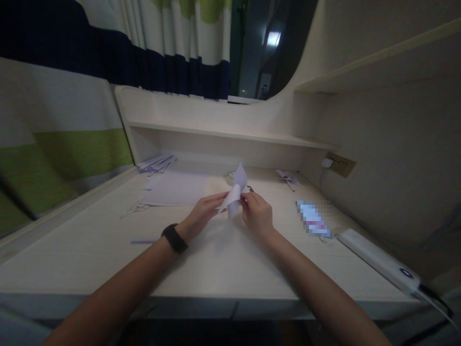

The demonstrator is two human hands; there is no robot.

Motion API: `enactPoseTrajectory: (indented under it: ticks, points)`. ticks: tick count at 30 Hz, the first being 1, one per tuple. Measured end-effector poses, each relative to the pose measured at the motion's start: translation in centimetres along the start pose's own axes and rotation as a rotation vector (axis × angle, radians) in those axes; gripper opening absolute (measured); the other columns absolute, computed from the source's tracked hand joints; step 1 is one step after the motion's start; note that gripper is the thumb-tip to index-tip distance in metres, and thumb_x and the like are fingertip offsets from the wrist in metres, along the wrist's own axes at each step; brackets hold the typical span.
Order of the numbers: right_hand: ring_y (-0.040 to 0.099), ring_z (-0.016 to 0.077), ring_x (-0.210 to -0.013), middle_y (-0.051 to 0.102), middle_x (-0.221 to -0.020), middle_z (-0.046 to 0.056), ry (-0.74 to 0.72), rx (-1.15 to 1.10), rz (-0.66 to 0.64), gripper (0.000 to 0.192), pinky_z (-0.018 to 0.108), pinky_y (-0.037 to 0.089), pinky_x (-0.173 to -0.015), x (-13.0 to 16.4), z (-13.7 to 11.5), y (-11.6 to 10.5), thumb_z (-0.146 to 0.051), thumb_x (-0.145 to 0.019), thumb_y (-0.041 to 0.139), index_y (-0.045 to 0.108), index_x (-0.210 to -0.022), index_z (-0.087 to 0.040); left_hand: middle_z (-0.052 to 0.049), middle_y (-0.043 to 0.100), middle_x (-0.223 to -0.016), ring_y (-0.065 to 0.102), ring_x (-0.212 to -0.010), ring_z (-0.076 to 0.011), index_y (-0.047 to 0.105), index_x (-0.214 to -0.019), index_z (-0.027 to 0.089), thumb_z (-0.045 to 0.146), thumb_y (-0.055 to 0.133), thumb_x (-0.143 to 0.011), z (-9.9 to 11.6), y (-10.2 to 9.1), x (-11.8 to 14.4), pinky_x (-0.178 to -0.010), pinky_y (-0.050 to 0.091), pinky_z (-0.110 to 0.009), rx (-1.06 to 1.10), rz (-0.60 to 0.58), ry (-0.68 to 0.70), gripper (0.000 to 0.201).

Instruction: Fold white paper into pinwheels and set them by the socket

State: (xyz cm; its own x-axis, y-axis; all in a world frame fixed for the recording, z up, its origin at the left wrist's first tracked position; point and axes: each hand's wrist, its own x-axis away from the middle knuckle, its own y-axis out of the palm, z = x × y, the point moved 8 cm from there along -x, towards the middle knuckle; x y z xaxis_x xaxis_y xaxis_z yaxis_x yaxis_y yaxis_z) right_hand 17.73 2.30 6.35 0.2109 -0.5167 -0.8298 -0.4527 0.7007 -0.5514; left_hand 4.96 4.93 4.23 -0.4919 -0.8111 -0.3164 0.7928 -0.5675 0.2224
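A folded white paper pinwheel [235, 192] is held up above the middle of the desk, its blades curling outward. My left hand [203, 215], with a black watch on the wrist, supports it from the left; its fingers lie along and partly behind the paper. From the right, my right hand [257, 211] pinches the pinwheel near its centre between thumb and fingers. The paper hides some fingertips. Behind the hands, a roll of clear tape [230, 178] is partly covered. Another paper pinwheel [288, 178] on a rolled-paper stick lies at the back right.
White paper sheets [176, 185] lie back left beside a bundle of thin paper sticks [156, 163]. A single stick [142, 241] rests near my left forearm. To the right are a blurred phone [313, 218], a white power strip [378, 259] and a wall socket [340, 164].
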Motion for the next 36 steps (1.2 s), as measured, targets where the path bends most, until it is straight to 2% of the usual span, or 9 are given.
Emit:
enactPoseTrajectory:
  ticks: [7, 11, 19, 27, 36]
  points:
    - [0.059, 0.0185, -0.078, 0.065, -0.086, 0.008, 0.079, -0.115, 0.059, 0.014, 0.029, 0.045, -0.071, 0.2, 0.2, 0.0, -0.019, -0.089, 0.046, 0.060, -0.093, -0.017, -0.013, 0.059, -0.121, 0.052, -0.112, -0.0272, 0.065, -0.111, 0.017, 0.024, 0.061, -0.079, -1.3, -0.5, -0.6, -0.093, 0.038, -0.040, 0.030, -0.065, 0.033, 0.033]
    - [0.059, 0.0182, -0.078, 0.064, -0.084, 0.007, 0.057, -0.127, 0.069, 0.014, 0.028, 0.044, -0.070, 0.3, -0.1, 0.0, -0.021, -0.090, 0.046, 0.059, -0.093, -0.017, -0.013, 0.061, -0.118, 0.053, -0.109, -0.0276, 0.066, -0.108, 0.015, 0.018, 0.062, -0.075, -1.8, -0.5, -1.0, -0.094, 0.038, -0.040, 0.032, -0.090, 0.031, 0.034]
    - [0.061, 0.0182, -0.083, 0.067, -0.088, 0.007, 0.027, -0.210, 0.112, 0.013, 0.029, 0.047, -0.071, 0.4, 0.1, -0.3, -0.020, -0.088, 0.050, 0.061, -0.093, -0.020, -0.012, 0.064, -0.111, 0.056, -0.103, -0.0255, 0.067, -0.102, 0.014, 0.019, 0.063, -0.076, -0.2, 0.1, -0.6, -0.093, 0.037, -0.037, -0.056, -0.071, 0.115, 0.028]
    - [0.062, 0.0189, -0.081, 0.068, -0.086, 0.007, 0.020, -0.199, 0.146, 0.012, 0.031, 0.048, -0.071, 0.4, 0.4, -0.6, -0.020, -0.086, 0.051, 0.063, -0.089, -0.020, -0.010, 0.062, -0.117, 0.052, -0.109, -0.0262, 0.064, -0.115, 0.015, 0.023, 0.062, -0.078, 1.2, 0.2, 0.0, -0.094, 0.036, -0.035, -0.161, -0.003, 0.143, 0.037]
    - [0.061, 0.0186, -0.081, 0.067, -0.087, 0.008, 0.036, -0.189, 0.132, 0.011, 0.029, 0.047, -0.068, 0.6, 0.4, -0.5, -0.021, -0.087, 0.050, 0.060, -0.091, -0.019, -0.008, 0.062, -0.116, 0.053, -0.108, -0.0250, 0.066, -0.109, 0.019, 0.022, 0.061, -0.080, 0.9, 0.6, -0.2, -0.095, 0.036, -0.036, -0.183, -0.066, 0.179, 0.030]
